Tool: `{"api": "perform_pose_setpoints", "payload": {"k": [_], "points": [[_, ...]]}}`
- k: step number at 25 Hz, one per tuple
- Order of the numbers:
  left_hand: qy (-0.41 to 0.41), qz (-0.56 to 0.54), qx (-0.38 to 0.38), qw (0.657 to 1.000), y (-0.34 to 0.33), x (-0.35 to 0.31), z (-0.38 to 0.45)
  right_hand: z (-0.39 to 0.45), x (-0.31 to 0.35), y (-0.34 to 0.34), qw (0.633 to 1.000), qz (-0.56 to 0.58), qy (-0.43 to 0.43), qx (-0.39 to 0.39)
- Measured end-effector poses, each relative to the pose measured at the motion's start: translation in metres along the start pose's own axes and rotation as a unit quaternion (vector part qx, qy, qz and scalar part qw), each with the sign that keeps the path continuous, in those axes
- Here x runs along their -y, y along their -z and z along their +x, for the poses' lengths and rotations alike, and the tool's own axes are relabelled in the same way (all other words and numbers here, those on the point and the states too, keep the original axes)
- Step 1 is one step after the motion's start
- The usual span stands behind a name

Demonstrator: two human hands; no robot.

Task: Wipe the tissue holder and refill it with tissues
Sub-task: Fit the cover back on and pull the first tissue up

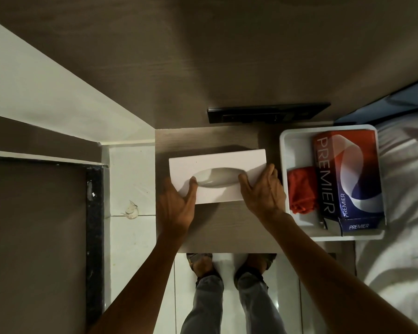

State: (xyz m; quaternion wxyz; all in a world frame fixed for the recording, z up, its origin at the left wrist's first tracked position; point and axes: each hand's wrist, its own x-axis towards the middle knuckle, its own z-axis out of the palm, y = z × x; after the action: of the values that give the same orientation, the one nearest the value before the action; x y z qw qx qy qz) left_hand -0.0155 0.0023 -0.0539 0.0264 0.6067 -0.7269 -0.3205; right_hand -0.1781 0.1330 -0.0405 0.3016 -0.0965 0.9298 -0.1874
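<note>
A white rectangular tissue holder [227,160] with an oval slot on top lies on a small wooden bedside table [227,227]. No tissue shows in the slot. My left hand [176,208] grips its near left corner, thumb at the slot's left end. Over the holder's right end lies my right hand [263,191], thumb at the slot's right end. To the right, a white tray [297,145] holds a red and blue PREMIER tissue box [348,174] and a crumpled red cloth [302,191].
A black switch panel [268,112] sits on the wooden wall behind the table. A bed with white sheets [405,189] lies at the right. My feet [229,263] stand on white floor tiles below the table. A dark door frame [94,237] is at the left.
</note>
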Motion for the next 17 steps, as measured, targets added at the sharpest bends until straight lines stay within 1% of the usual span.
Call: {"api": "perform_pose_setpoints", "payload": {"k": [9,17], "points": [[-0.016,-0.048,-0.012,0.999,-0.0022,0.0035,-0.0001,0.0009,-0.0012,0.0038,1.000,0.004,0.017,-0.008],[-0.029,-0.074,-0.024,0.997,-0.0026,0.0045,-0.0003,0.0051,0.0020,0.0081,0.999,0.020,0.027,0.014]]}}
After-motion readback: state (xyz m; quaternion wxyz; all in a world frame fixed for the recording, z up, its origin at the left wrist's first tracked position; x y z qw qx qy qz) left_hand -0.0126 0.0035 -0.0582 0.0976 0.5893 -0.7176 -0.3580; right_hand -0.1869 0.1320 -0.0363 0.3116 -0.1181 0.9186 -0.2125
